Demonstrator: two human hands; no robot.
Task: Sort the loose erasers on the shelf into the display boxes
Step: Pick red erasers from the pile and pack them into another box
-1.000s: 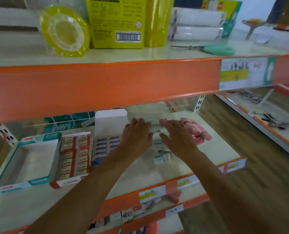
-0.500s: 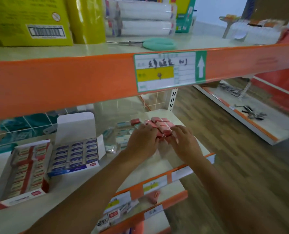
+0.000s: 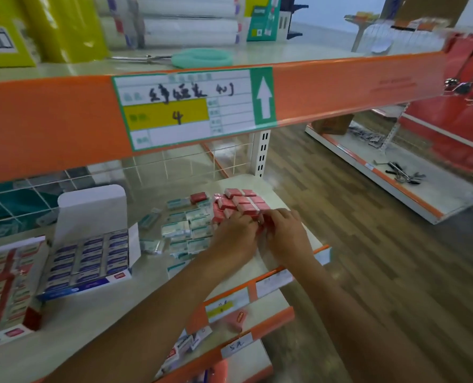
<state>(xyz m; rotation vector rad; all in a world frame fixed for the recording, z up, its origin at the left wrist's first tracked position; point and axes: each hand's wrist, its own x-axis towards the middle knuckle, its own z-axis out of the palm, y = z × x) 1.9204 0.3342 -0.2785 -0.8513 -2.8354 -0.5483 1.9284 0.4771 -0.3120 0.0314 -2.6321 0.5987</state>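
Pink erasers (image 3: 240, 201) lie in a tight cluster at the right end of the shelf (image 3: 113, 313), close to its side edge and not far from the orange front lip (image 3: 260, 280). Both forearms reach up from below and converge there. The left hand (image 3: 236, 234) and right hand (image 3: 289, 236) sit knuckles up and touching each other, fingers bent down over the near side of the pink cluster. The fingertips are hidden, so I cannot tell whether either hand pinches an eraser or only presses on the pile.

Just left of the hands, green-and-white erasers (image 3: 187, 228) are scattered loose. Further left stands the blue display box (image 3: 91, 261), its lid flap upright, and beside it the red display box (image 3: 5, 286), both packed in rows. Bare shelf runs in front of the boxes. The upper shelf's orange rail (image 3: 340, 87) overhangs the hands, and wooden floor (image 3: 381, 258) opens to the right.
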